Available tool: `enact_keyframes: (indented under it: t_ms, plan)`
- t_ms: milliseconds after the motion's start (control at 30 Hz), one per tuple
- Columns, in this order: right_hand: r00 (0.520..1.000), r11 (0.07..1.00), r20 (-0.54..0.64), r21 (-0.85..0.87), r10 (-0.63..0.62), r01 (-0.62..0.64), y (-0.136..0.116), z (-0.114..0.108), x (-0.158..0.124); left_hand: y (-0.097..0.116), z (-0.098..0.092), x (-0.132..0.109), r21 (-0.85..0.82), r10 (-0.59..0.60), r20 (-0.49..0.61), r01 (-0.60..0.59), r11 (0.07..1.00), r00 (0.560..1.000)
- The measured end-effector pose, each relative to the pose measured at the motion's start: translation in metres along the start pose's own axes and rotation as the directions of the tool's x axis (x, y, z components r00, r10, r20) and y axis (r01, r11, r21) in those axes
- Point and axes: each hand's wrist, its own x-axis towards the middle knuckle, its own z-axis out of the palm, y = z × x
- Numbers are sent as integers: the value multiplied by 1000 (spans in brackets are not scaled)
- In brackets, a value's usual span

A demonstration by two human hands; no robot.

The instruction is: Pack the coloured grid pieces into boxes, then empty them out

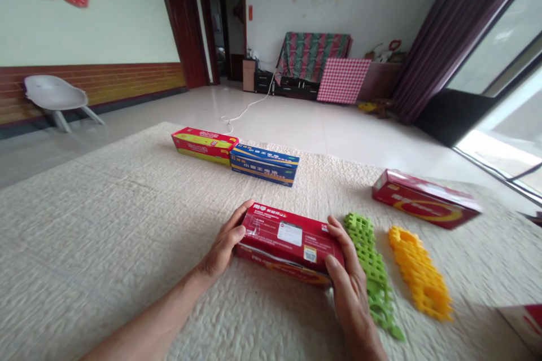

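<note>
Currently left hand [222, 242] and right hand [347, 276] are clasping a red carton [290, 245] by its ends, both partly open around it; blue carton [265, 164] is sitting at 12 o'clock, contents hidden.

The print on the red box [290, 237] is too small for me to read, and my left hand [222, 245] and right hand [349, 287] cover its two ends. Right of that box, the far red carton [425, 200] blurs at its outer end (the yellow plastic lattice [417, 273] is soft too), and a white-and-red carton [523, 321] is cut off by the picture's corner. Beyond the box, lettering on the blue carton [265, 164] is too small to make out.
</note>
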Motion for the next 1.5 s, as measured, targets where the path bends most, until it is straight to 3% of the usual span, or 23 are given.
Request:
enact_keyframes:
  t_ms: [600, 1500]
  plan:
    - [1000, 998, 6, 62, 28, -28, -3, 2, -1, 7, 5, -4, -95, -80, -7, 79, 992, 997]
    - [1000, 1000, 20, 11, -8, 8, -4, 1, -2, 2, -1, -7, -99, -93, 11, 94, 991, 996]
